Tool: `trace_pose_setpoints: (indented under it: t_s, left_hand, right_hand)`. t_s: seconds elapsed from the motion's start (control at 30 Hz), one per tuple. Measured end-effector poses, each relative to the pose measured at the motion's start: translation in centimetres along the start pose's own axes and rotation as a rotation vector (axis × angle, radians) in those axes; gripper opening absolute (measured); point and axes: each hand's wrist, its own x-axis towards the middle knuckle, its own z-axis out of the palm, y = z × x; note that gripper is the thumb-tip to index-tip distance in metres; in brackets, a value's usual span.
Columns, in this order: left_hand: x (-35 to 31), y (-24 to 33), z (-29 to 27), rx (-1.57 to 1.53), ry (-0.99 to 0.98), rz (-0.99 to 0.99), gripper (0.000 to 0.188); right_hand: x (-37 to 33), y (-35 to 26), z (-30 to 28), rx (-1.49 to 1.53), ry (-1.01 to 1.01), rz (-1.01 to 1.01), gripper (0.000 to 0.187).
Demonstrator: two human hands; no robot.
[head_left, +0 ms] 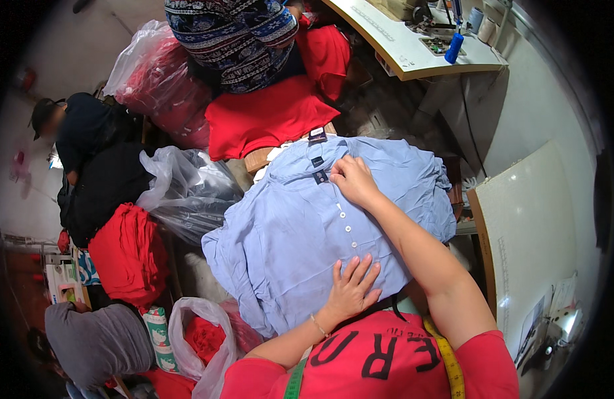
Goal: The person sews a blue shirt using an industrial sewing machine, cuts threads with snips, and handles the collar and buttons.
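Note:
A light blue shirt (283, 233) lies spread out in front of me, apparently on a heap of more blue cloth. White buttons run down its front opening, and dark labels (321, 176) show at the neck. My left hand (352, 289) rests flat on the lower front, fingers spread, just below the lowest visible button. Higher up, beside the neck labels, my right hand (352, 178) has its fingers curled and pinched on the edge of the front opening. A measuring tape (450, 359) hangs round my neck over my red top.
Red cloth (267, 116) lies beyond the shirt, near a person in a patterned garment (237, 43). Filled plastic bags (187, 189) and a red cloth pile (128, 256) stand left, with two more people. White sewing tables (420, 40) border the right.

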Motion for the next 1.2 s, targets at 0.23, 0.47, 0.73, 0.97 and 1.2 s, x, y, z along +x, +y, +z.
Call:
trace_pose_setpoints:
  t_s: [0.23,0.47,0.73,0.97,1.2]
  left_hand:
    - [-0.4,0.0,0.5,-0.005,0.006,0.005,0.056]
    - [-0.4,-0.1,0.7,-0.02,0.005,0.003,0.058]
    - [0.1,0.9,-1.4,-0.001,-0.072,-0.016,0.055]
    - [4.5,0.3,-8.4,-0.049,0.021,-0.034,0.048]
    - [13.0,-7.3,-6.9,0.108,-0.054,0.096,0.037]
  right_hand:
    - [0.0,-0.2,1.0,-0.113,0.035,0.044,0.013]
    - [0.5,-0.2,1.1,-0.109,0.045,0.094,0.014]
    - [-0.5,2.7,-0.3,0.453,0.28,-0.074,0.019]
    - [-11.2,-1.3,-5.9,0.105,0.204,-0.449,0.023]
    - [-16.9,-1.4,-3.2,-0.076,0.06,-0.512,0.038]
